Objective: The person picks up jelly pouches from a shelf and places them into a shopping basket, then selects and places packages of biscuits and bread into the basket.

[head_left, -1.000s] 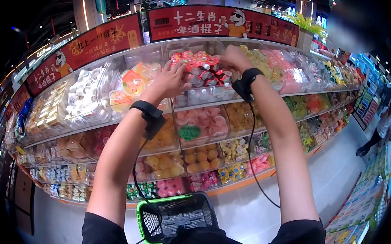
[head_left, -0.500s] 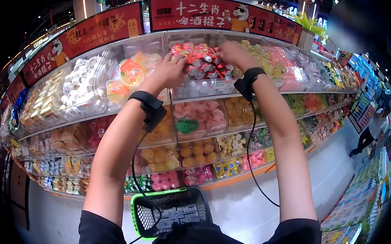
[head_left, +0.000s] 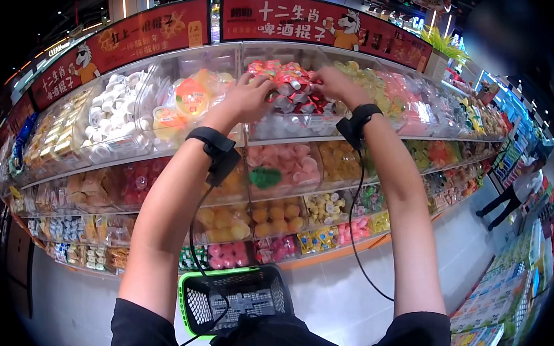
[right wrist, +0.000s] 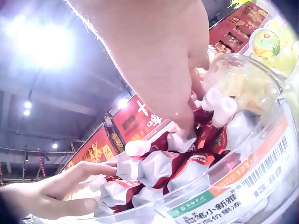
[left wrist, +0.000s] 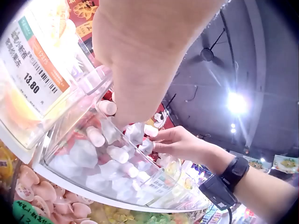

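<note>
- The white-and-red pouches [head_left: 301,98] lie heaped in a clear bin [head_left: 287,133] at the upper middle of the frame in the head view, white caps showing
- The left hand [head_left: 245,99] touches the left side of the heap, its fingers extended and loose over the pouches, clenched on nothing
- The right hand [head_left: 338,88] reaches in from the right, fingers bent down among the pouches and touching them; whether they grasp one I cannot tell
- Each wrist wears a black strap, the left strap [head_left: 216,152] and the right strap [head_left: 356,124]
- A price label [right wrist: 243,186] reading 13.80 is on the bin front in the right wrist view
- Orange packs [head_left: 191,96] fill the space left of the bin, yellow-green cups [head_left: 369,83] the space to its right
- Pink cups [head_left: 289,163] sit on the shelf below
- Red signs [head_left: 328,20] run along the top
- A black basket [head_left: 182,297] with a green rim is at the bottom centre
- A person [head_left: 522,188] is at the right edge
</note>
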A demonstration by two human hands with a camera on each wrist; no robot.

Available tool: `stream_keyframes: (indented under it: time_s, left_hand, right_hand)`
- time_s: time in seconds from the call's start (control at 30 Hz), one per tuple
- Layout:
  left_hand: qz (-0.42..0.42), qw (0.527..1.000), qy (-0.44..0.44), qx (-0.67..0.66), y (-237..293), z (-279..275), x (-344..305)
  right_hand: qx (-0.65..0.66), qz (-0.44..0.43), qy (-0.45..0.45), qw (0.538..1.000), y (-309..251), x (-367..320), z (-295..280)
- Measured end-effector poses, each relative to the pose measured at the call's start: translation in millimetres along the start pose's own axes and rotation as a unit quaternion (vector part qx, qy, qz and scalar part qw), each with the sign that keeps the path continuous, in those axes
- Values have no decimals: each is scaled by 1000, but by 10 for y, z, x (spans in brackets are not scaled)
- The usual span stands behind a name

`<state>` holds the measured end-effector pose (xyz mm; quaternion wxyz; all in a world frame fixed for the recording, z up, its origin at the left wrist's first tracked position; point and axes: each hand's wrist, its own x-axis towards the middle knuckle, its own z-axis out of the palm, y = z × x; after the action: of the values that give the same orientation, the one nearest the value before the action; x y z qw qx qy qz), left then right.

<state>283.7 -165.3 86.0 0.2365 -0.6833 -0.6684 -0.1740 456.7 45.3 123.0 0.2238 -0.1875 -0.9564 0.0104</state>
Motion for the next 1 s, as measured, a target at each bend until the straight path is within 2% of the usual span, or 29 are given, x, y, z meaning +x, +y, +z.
stream_keyframes:
  time_s: [0.07,0.17,0.27,0.37,0.47,0.57,0.63,0.7,0.8,0.9,1.0]
  left_hand:
    - [-9,1000,18,-2,-41,72,-4]
    - [-14,998,63,7,-65,142,11]
    - [-18,995,95,11,7,117,-40]
    - [-25,996,79,34,28,105,-46]
    - [-24,996,88,14,3,127,-38]
    - [-42,997,61,9,29,84,-26]
    - [-59,998,35,1,67,47,-26]
    - [-73,997,21,8,60,25,-17]
    - [-49,997,54,32,-17,109,2]
    - [-66,994,40,72,26,84,-8]
    - [-73,993,61,70,25,118,-13]
  right_hand:
    - [-1,-31,20,999,3,69,36]
    - [11,10,-38,999,-94,99,-15]
    - [-23,-10,-36,999,-68,147,22]
    - [-57,-7,-13,998,-125,98,51]
    - [-29,-37,-40,998,-143,50,-15]
    - [-63,-56,3,996,-125,37,94]
    - [-39,-27,-6,999,-155,-33,85]
    - [-1,-20,14,1000,-182,-72,77]
    - [-7,-108,148,983,-302,-188,-16]
    - [8,-94,169,981,-730,-503,-344]
    - [-1,-173,242,955,-1275,-1077,-835]
